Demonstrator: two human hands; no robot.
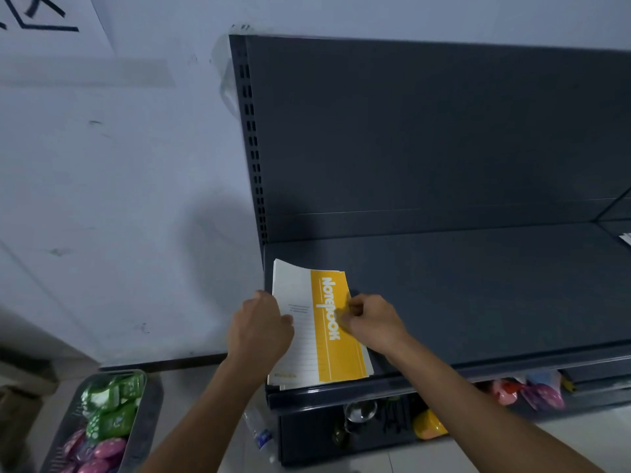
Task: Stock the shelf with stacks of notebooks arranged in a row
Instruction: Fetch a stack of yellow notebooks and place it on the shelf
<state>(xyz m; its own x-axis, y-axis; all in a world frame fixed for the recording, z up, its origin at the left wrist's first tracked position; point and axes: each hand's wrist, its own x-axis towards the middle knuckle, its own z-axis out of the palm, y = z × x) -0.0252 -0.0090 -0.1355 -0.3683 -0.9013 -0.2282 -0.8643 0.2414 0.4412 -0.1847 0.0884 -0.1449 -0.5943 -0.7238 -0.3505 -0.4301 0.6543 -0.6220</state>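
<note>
A stack of notebooks (324, 356) with a white and yellow "Notebook" cover lies at the left end of the dark grey shelf (478, 285), its front edge at the shelf lip. My left hand (261, 327) grips the stack's left edge, fingers curled round it. On the yellow band, my right hand (370, 320) pinches the stack's right edge with curled fingers. The far left corner of the top cover curls up slightly.
The shelf's back panel (426, 131) rises behind. A grey basket (146, 404) of green and pink packets stands on the floor at the lower left. A clear bottle (261, 435) and mixed goods sit below the shelf. White paper (626, 238) shows at the far right.
</note>
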